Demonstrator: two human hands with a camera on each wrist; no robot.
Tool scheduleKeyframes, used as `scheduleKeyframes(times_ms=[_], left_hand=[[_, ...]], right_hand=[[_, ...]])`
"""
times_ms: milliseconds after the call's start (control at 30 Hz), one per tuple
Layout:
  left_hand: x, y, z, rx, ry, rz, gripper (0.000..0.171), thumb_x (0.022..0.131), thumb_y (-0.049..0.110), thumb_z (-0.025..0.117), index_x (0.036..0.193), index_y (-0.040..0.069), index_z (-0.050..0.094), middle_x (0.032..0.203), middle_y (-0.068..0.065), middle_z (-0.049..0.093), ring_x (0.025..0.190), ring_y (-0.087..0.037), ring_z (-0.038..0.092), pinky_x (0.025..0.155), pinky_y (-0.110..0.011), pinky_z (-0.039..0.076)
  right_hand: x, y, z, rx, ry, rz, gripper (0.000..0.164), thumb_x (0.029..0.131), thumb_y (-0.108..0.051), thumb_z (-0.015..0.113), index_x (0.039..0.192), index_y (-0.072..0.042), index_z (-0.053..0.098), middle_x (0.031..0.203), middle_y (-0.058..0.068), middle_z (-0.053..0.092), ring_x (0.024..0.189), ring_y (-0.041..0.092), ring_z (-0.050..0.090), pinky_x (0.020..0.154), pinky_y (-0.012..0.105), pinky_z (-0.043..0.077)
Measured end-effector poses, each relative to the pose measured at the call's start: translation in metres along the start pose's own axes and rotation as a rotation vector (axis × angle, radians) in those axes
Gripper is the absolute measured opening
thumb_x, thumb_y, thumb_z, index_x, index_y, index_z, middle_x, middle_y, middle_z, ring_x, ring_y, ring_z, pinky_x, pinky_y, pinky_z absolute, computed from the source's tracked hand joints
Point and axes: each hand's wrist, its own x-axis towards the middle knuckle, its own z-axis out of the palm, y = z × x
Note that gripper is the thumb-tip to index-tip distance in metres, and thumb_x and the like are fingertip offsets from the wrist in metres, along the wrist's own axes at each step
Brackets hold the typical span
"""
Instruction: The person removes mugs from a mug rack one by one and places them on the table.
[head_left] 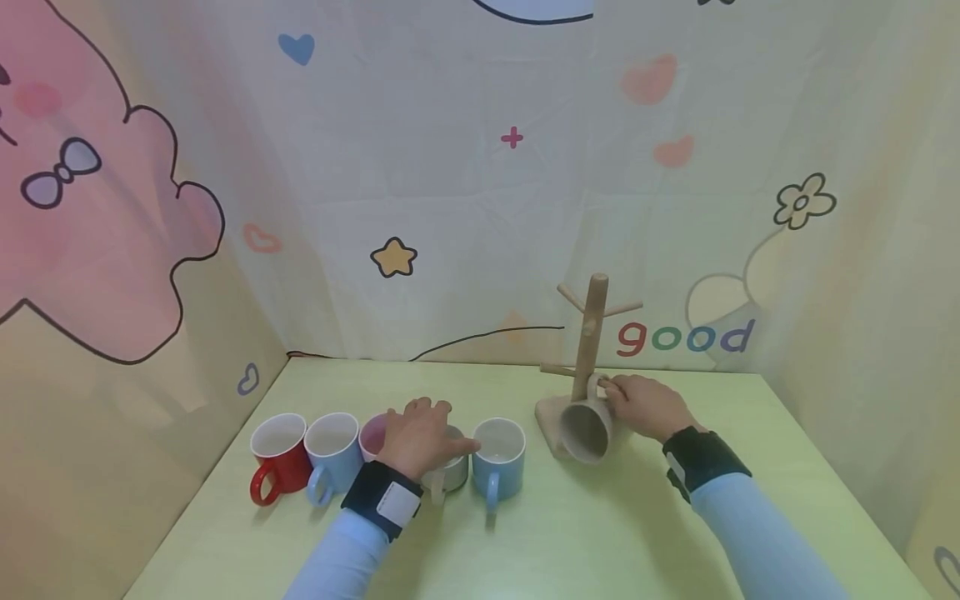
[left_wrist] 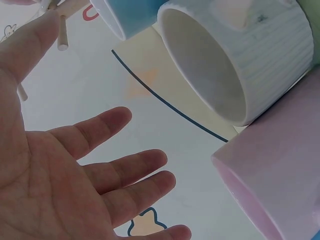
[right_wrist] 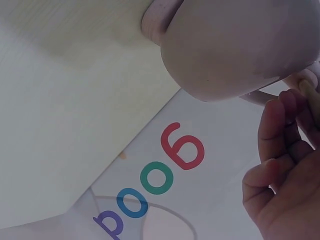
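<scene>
On the right, a wooden mug tree [head_left: 592,333] stands with pegs sticking out on several sides. A beige mug [head_left: 585,432] is tilted against its lower part, its mouth facing the head camera and its handle at a low peg. My right hand [head_left: 651,407] pinches this mug by the handle, fingers curled beside the peg; the mug's rounded body [right_wrist: 235,45] fills the top of the right wrist view. My left hand [head_left: 420,437] hovers over the mug row with fingers spread, holding nothing. It partly covers a pink mug [head_left: 372,437] and a whitish ribbed mug [left_wrist: 270,50].
Left of the pink mug stand a red mug [head_left: 283,462] and a light blue mug [head_left: 333,454]. Another blue mug [head_left: 498,467] ends the row near the mug tree. A printed curtain [head_left: 450,167] hangs behind the pale table [head_left: 570,542].
</scene>
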Motion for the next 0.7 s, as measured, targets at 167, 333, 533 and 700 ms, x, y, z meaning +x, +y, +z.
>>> scheduleKeyframes(times_ms=[167, 333, 533, 700], left_hand=[[0.000, 0.001, -0.002, 0.003, 0.007, 0.011, 0.073, 0.080, 0.056, 0.075, 0.129, 0.004, 0.061, 0.125, -0.021, 0.060, 0.119, -0.040, 0.052, 0.102, -0.070, 0.031], [0.000, 0.003, -0.002, 0.004, 0.003, 0.012, 0.072, 0.080, 0.056, 0.075, 0.128, 0.004, 0.061, 0.124, -0.021, 0.060, 0.119, -0.040, 0.052, 0.102, -0.070, 0.032], [-0.001, 0.004, -0.002, -0.002, -0.006, -0.003, 0.073, 0.080, 0.056, 0.074, 0.129, 0.004, 0.061, 0.125, -0.021, 0.059, 0.121, -0.041, 0.051, 0.103, -0.070, 0.030], [-0.004, 0.005, -0.002, -0.007, -0.001, 0.003, 0.072, 0.080, 0.055, 0.075, 0.128, 0.004, 0.061, 0.123, -0.021, 0.060, 0.120, -0.041, 0.051, 0.102, -0.070, 0.031]], right_hand=[[-0.003, 0.000, -0.004, -0.016, 0.018, -0.014, 0.035, 0.105, -0.028, 0.043, 0.109, -0.003, 0.066, 0.079, 0.003, 0.057, 0.075, 0.023, 0.054, 0.068, 0.042, 0.046], [-0.007, -0.003, -0.002, -0.051, 0.059, -0.010, 0.035, 0.104, -0.025, 0.044, 0.117, 0.000, 0.065, 0.083, 0.007, 0.061, 0.078, 0.026, 0.057, 0.069, 0.045, 0.048], [-0.013, -0.005, 0.005, -0.117, 0.145, -0.020, 0.037, 0.102, -0.024, 0.050, 0.129, -0.001, 0.062, 0.108, 0.021, 0.065, 0.099, 0.037, 0.061, 0.081, 0.057, 0.052], [-0.019, -0.004, 0.008, -0.152, 0.247, -0.011, 0.041, 0.098, -0.028, 0.059, 0.127, 0.002, 0.060, 0.111, 0.027, 0.061, 0.098, 0.044, 0.061, 0.078, 0.061, 0.051]])
